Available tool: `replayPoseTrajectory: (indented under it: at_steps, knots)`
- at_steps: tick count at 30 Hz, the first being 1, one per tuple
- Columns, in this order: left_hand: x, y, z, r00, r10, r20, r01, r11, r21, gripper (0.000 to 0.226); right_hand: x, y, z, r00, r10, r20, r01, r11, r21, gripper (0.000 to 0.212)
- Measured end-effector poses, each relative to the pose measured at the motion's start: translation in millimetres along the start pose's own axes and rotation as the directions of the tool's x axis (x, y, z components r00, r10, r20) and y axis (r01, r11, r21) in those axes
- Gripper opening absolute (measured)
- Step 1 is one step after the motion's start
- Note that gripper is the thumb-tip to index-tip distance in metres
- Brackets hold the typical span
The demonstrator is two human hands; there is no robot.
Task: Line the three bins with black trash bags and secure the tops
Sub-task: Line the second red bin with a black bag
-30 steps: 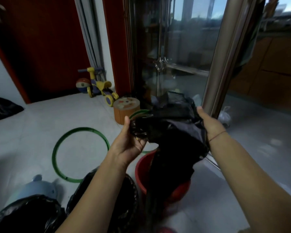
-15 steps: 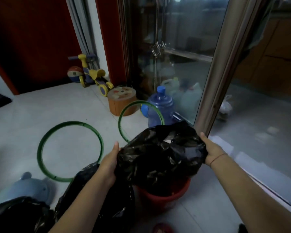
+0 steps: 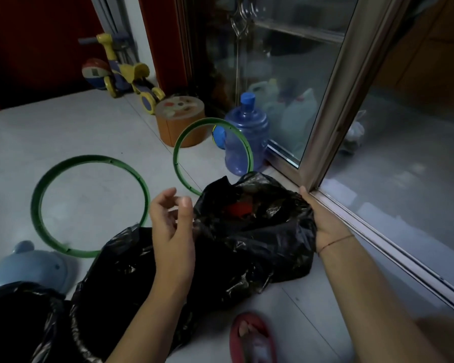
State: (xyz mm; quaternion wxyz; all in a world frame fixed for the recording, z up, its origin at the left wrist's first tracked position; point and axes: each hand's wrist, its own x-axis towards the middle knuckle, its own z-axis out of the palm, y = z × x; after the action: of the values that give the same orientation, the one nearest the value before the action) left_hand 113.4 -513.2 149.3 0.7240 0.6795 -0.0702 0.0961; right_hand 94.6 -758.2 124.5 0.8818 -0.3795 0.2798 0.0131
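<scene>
A black trash bag (image 3: 260, 237) is draped over the red bin (image 3: 237, 208), of which only a red patch shows through the bag's mouth. My right hand (image 3: 323, 218) grips the bag's right edge. Just left of the bag, my left hand (image 3: 172, 226) hovers with its fingers apart and holds nothing. A second bin lined with a black bag (image 3: 121, 279) stands under my left forearm. A third black-bagged bin (image 3: 16, 323) is at the bottom left. Two green rings lie or lean on the floor, one flat (image 3: 37, 205) and one upright (image 3: 180, 142).
A blue water jug (image 3: 243, 137) and an orange round stool (image 3: 173, 127) stand behind the upright ring. A metal sliding-door frame (image 3: 333, 116) and its floor track run along the right. A child's yellow scooter (image 3: 123, 72), a blue whale-shaped object (image 3: 29, 265) and my red slipper (image 3: 252, 336) are nearby.
The bag has come down from chest height onto the red bin and now covers it. My left hand has let go of the bag's edge and opened; my right hand still holds it.
</scene>
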Motion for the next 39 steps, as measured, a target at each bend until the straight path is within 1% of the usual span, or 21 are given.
replayPoseTrajectory:
  at_steps: [3, 5, 7, 9, 10, 12, 14, 16, 18, 19, 20, 22, 24, 26, 28, 30, 31, 33, 35, 37, 39]
  knots:
    - [-2.2, -4.3, 1.9, 0.958, 0.284, -0.027, -0.259, 0.905, 0.338, 0.026, 4.1, 7.9, -0.7, 0.997, -0.018, -0.074, 0.019, 1.0, 0.018, 0.056]
    - [-2.5, -15.1, 7.3, 0.909, 0.388, 0.152, -0.412, 0.781, 0.469, 0.031, 13.7, 17.3, -6.0, 0.972, -0.05, -0.228, 0.048, 0.999, -0.013, 0.044]
    - [-7.4, -28.7, 14.3, 0.891, 0.183, 0.416, -0.386, 0.787, 0.481, 0.036, 22.2, 25.9, -18.7, 0.92, -0.131, -0.37, 0.075, 0.984, -0.161, 0.033]
    - [-14.3, -44.7, 18.1, 0.792, -0.174, 0.585, -0.222, 0.811, 0.541, 0.049, 26.6, 32.0, -34.4, 0.85, -0.26, -0.458, 0.066, 0.916, -0.396, 0.029]
    - [-16.2, -51.4, 18.8, 0.733, -0.288, 0.617, -0.16, 0.808, 0.567, 0.058, 26.9, 32.8, -40.9, 0.804, -0.346, -0.483, 0.039, 0.842, -0.538, 0.029]
    - [-16.5, -58.5, 17.2, 0.685, -0.375, 0.624, -0.056, 0.827, 0.559, 0.063, 23.4, 29.3, -45.7, 0.679, -0.538, -0.5, -0.054, 0.642, -0.765, 0.029]
    - [-17.2, -60.2, 14.2, 0.685, -0.404, 0.606, 0.03, 0.847, 0.531, 0.065, 10.6, 23.8, -34.9, 0.578, -0.706, -0.41, 0.067, 0.542, -0.838, 0.022]
    - [-21.3, -56.3, 10.8, 0.658, -0.427, 0.62, 0.045, 0.845, 0.533, 0.067, -5.2, 24.8, -8.8, 0.667, -0.732, -0.135, 0.314, 0.442, -0.84, 0.018]
    - [-38.0, -60.9, 8.4, 0.6, -0.467, 0.65, 0.068, 0.839, 0.54, 0.072, -20.3, 44.6, 6.0, 0.842, -0.499, 0.204, 0.355, 0.227, -0.907, 0.028]
    - [-43.0, -61.5, 6.5, 0.58, -0.474, 0.662, 0.059, 0.835, 0.547, 0.074, -24.3, 53.9, 9.3, 0.891, -0.335, 0.306, 0.354, 0.091, -0.931, 0.035]
    - [-47.7, -61.2, 4.5, 0.566, -0.486, 0.666, 0.056, 0.829, 0.557, 0.077, -28.0, 61.2, 8.2, 0.923, -0.2, 0.328, 0.326, -0.044, -0.944, 0.041]
    - [-48.8, -59.9, 1.1, 0.576, -0.515, 0.635, 0.086, 0.81, 0.58, 0.078, -31.3, 63.6, -0.9, 0.96, -0.098, 0.264, 0.231, -0.263, -0.937, 0.051]
    - [-42.3, -59.0, -0.7, 0.621, -0.542, 0.567, 0.087, 0.766, 0.637, 0.078, -33.0, 55.9, -10.5, 0.983, -0.129, 0.13, 0.072, -0.378, -0.923, 0.058]
    - [-33.9, -61.3, -0.6, 0.667, -0.577, 0.472, 0.103, 0.698, 0.709, 0.082, -30.0, 46.6, -16.7, 0.983, -0.18, -0.035, -0.108, -0.416, -0.903, 0.063]
    - [-30.0, -61.8, 3.0, 0.701, -0.613, 0.364, 0.156, 0.63, 0.761, 0.084, -25.3, 45.0, -25.4, 0.956, -0.233, -0.178, -0.249, -0.328, -0.911, 0.074]
    - [-27.8, -62.2, 11.0, 0.717, -0.645, 0.263, 0.243, 0.585, 0.774, 0.081, -22.4, 48.3, -33.6, 0.93, -0.243, -0.278, -0.314, -0.127, -0.941, 0.085]
    - [-27.7, -63.4, 15.9, 0.706, -0.677, 0.208, 0.309, 0.559, 0.77, 0.083, -22.2, 51.0, -35.8, 0.926, -0.224, -0.304, -0.31, 0.011, -0.951, 0.085]
    - [-28.6, -64.4, 26.1, 0.679, -0.727, 0.099, 0.442, 0.513, 0.736, 0.093, -21.1, 57.3, -37.4, 0.94, -0.134, -0.312, -0.24, 0.389, -0.889, 0.079]
    - [-30.9, -66.9, 35.9, 0.681, -0.732, 0.018, 0.531, 0.511, 0.676, 0.096, -17.6, 61.6, -38.5, 0.938, 0.004, -0.347, -0.24, 0.73, -0.64, 0.078]
    - [-33.3, -71.7, 44.3, 0.688, -0.725, -0.027, 0.586, 0.534, 0.609, 0.092, -14.0, 65.0, -42.1, 0.916, 0.123, -0.381, -0.29, 0.861, -0.417, 0.083]
    - [-32.5, -77.1, 50.1, 0.685, -0.724, -0.081, 0.63, 0.533, 0.564, 0.087, -9.1, 66.2, -46.1, 0.887, 0.185, -0.422, -0.325, 0.901, -0.287, 0.089]
